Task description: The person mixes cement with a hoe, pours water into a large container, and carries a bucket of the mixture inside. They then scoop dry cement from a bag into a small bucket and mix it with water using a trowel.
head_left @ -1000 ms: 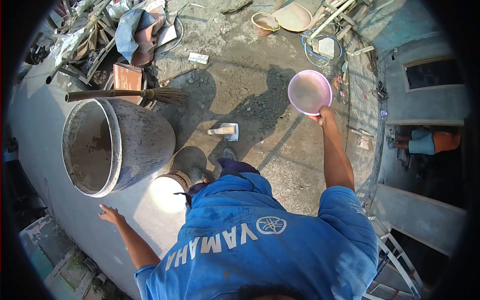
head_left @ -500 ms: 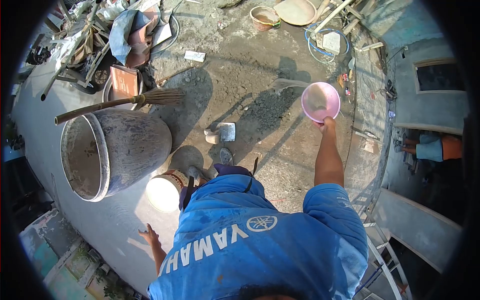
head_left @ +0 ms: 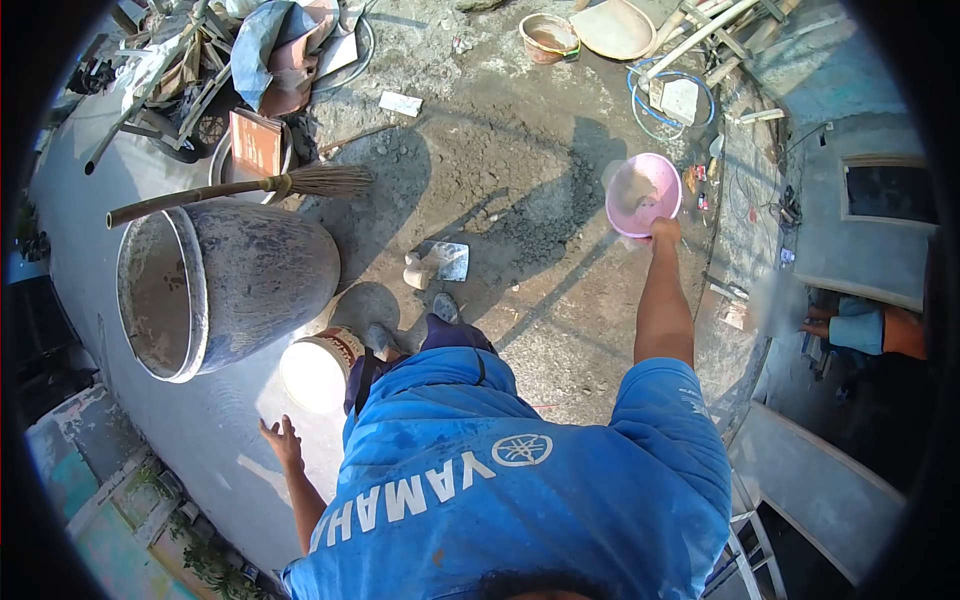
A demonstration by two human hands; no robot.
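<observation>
My right hand [head_left: 664,233] grips the near rim of a pink plastic bowl [head_left: 652,170], held out over the ground at arm's length. The bowl's mouth faces up toward me, and its inside looks wet with greyish residue. Beyond it, a heap of dark, damp sand or mortar mix [head_left: 545,215] lies on the ground. Out to the side, my left hand [head_left: 282,440] is empty, its fingers spread. A white bucket [head_left: 312,375] stands nearest to that hand. By my feet lies a trowel [head_left: 452,262] with a flat metal blade.
A large round jar [head_left: 265,280] stands at left, with a stick broom [head_left: 325,181] across its top edge. Farther off are a brown bucket [head_left: 548,42], a shallow basin [head_left: 612,28] and a blue hose [head_left: 711,105]. Another person [head_left: 862,325] is at the right.
The stream of water thrown leftward from the bowl is no longer seen in the air. The bowl has tilted slightly. My left hand has risen a little.
</observation>
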